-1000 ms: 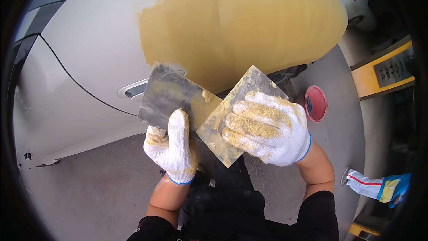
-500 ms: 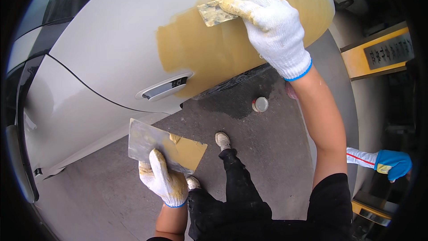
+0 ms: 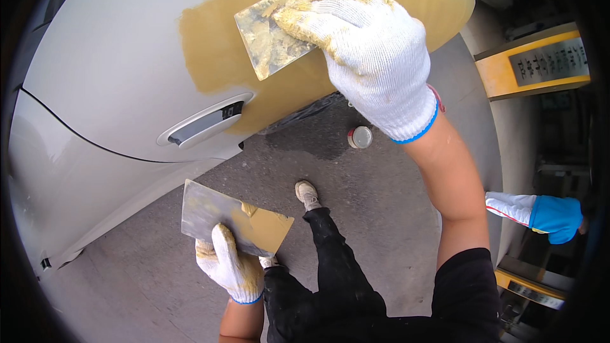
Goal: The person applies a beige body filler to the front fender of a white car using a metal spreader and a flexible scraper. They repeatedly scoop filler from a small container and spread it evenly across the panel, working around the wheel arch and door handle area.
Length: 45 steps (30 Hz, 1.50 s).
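My right hand (image 3: 381,51), in a white knit glove stained yellow at the fingers, is closed on a putty-smeared spreader (image 3: 273,32). It is over a broad tan putty patch (image 3: 210,44) on a pale car door (image 3: 121,44); whether the blade touches the door I cannot tell. Lower left, my gloved left hand (image 3: 232,267) grips a flat, thin metal plate (image 3: 213,206), thumb on top. Tan putty (image 3: 264,228) covers the plate's right part, with a thicker lump near its upper edge. My right hand hides part of the patch.
A door handle (image 3: 203,124) sits in a recess just below the patch. On the grey floor (image 3: 375,216) stands a small round can (image 3: 360,137). Yellow equipment (image 3: 495,67) stands at the right, and another person in a blue top (image 3: 556,216) is beyond my right arm.
The right hand's spreader has moved left and now shows its broad face. The view has shifted over the door. My left hand still holds the plate, slightly lower. The other person has changed posture.
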Each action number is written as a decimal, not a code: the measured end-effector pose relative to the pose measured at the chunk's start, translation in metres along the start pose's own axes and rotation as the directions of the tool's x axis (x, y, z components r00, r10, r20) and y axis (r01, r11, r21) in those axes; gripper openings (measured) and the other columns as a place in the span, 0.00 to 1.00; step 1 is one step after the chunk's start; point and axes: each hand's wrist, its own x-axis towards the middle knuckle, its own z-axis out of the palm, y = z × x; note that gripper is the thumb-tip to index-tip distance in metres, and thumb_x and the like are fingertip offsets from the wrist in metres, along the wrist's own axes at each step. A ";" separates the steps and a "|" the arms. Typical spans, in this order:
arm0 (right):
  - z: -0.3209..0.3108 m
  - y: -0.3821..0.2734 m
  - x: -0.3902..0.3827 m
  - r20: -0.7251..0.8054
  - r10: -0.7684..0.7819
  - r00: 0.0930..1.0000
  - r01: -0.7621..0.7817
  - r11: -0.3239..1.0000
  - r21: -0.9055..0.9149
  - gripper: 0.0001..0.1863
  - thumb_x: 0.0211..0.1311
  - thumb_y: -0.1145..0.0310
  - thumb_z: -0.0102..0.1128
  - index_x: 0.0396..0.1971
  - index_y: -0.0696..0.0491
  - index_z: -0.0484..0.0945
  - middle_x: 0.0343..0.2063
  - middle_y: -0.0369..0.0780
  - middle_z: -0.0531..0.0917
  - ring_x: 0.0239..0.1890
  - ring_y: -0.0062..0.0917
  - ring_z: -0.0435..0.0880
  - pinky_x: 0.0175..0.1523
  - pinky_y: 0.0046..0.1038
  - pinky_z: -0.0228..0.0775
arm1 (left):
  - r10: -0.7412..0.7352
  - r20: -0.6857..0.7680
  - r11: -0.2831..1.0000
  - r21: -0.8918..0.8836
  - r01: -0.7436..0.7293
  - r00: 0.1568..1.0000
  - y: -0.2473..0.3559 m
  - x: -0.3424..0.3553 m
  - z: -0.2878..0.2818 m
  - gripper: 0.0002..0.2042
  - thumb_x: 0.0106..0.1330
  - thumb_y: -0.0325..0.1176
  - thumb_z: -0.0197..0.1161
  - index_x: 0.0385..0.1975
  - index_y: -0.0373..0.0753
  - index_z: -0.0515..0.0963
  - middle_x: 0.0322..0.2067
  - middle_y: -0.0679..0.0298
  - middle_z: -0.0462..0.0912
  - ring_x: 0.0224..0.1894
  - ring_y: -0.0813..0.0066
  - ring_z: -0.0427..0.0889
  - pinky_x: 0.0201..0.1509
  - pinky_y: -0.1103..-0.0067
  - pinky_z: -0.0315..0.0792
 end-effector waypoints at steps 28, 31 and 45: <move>0.083 -0.062 -0.142 -0.046 0.222 0.974 -0.208 0.957 0.204 0.19 0.57 0.65 0.70 0.50 0.42 0.92 0.55 0.39 0.90 0.60 0.39 0.86 0.66 0.39 0.78 | -0.075 0.045 0.957 0.284 0.059 0.996 -0.049 0.007 -0.048 0.15 0.77 0.36 0.64 0.52 0.31 0.77 0.42 0.57 0.87 0.42 0.70 0.86 0.49 0.72 0.81; 0.089 -0.062 -0.151 -0.013 0.158 0.987 -0.152 0.969 0.194 0.21 0.50 0.64 0.71 0.48 0.43 0.91 0.56 0.43 0.88 0.59 0.42 0.86 0.54 0.38 0.87 | -0.070 0.035 0.946 0.318 0.055 0.997 -0.048 0.006 -0.052 0.15 0.77 0.38 0.65 0.52 0.31 0.77 0.42 0.57 0.87 0.41 0.70 0.86 0.49 0.72 0.81; 0.163 -0.059 -0.226 -0.029 0.109 0.994 -0.103 0.982 0.159 0.16 0.54 0.64 0.72 0.45 0.47 0.90 0.53 0.41 0.89 0.60 0.40 0.85 0.55 0.37 0.87 | -0.094 0.101 0.918 0.393 0.047 0.990 -0.059 0.012 -0.055 0.19 0.75 0.41 0.68 0.55 0.31 0.76 0.43 0.58 0.86 0.43 0.70 0.86 0.50 0.72 0.80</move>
